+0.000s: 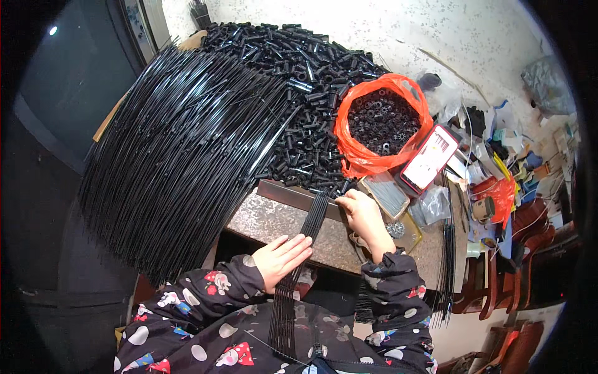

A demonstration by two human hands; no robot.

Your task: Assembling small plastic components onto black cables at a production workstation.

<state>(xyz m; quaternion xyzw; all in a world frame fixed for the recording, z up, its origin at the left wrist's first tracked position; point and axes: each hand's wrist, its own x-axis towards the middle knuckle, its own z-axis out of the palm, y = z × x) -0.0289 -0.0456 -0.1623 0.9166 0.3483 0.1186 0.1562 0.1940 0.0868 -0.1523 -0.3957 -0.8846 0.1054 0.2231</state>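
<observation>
A flat row of thin black rods (pixel 315 217) runs from the table edge down over my lap. My left hand (pixel 284 260) lies on these rods with its fingers stretched out flat. Their far ends rest across a dark metal bar (pixel 283 192) by the heap of short black plastic tubes (pixel 311 134). Beside those ends, my right hand (pixel 364 215) is closed, thumb and fingertips pinched together. Whatever sits in that pinch is too small to make out, with black tubes just beyond it.
Left of the tubes lies a large stack of long black rods (pixel 180 149). A red-orange plastic bag (pixel 342 134) holds small black rings. A lit phone (pixel 430 156) leans near a clear box of thin pins (pixel 386 194). Mixed clutter (pixel 498 187) crowds the right side.
</observation>
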